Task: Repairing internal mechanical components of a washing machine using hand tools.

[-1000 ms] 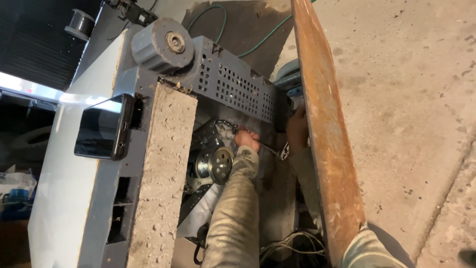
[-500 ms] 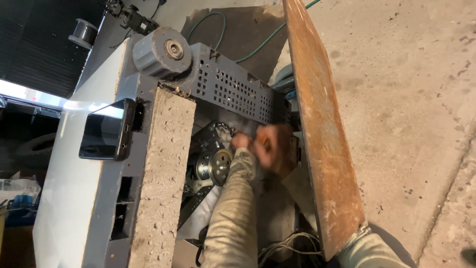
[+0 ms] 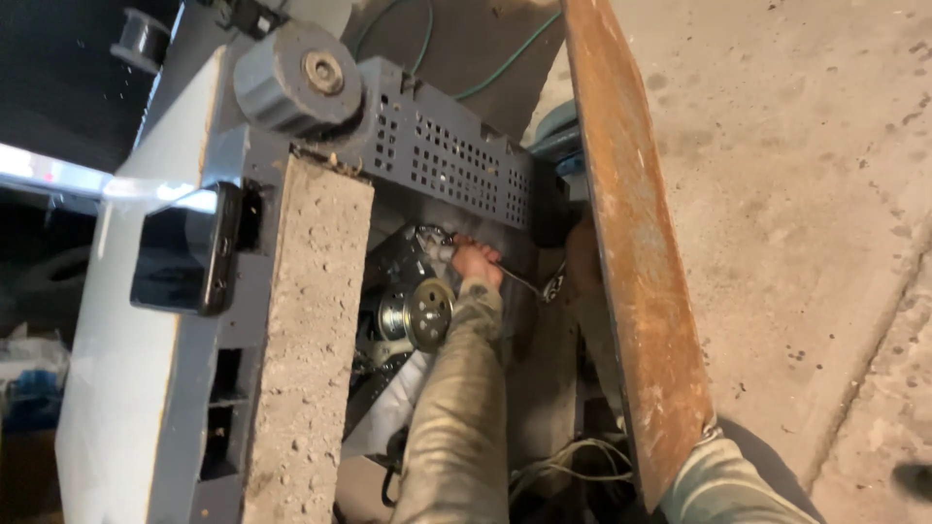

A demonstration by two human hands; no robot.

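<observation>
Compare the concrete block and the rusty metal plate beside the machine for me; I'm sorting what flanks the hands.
The concrete block is pale grey, thick and pitted; the rusty metal plate is orange-brown, thin and fairly smooth. The block lies left of the left hand, against the grey machine frame; the plate stands on edge at the right, hiding most of the right hand. Both are long slabs running the same way.

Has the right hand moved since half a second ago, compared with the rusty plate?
Yes. The right hand has drawn rightward, away from the left hand, and now sits tucked against the rusty plate, partly hidden by it.
</observation>
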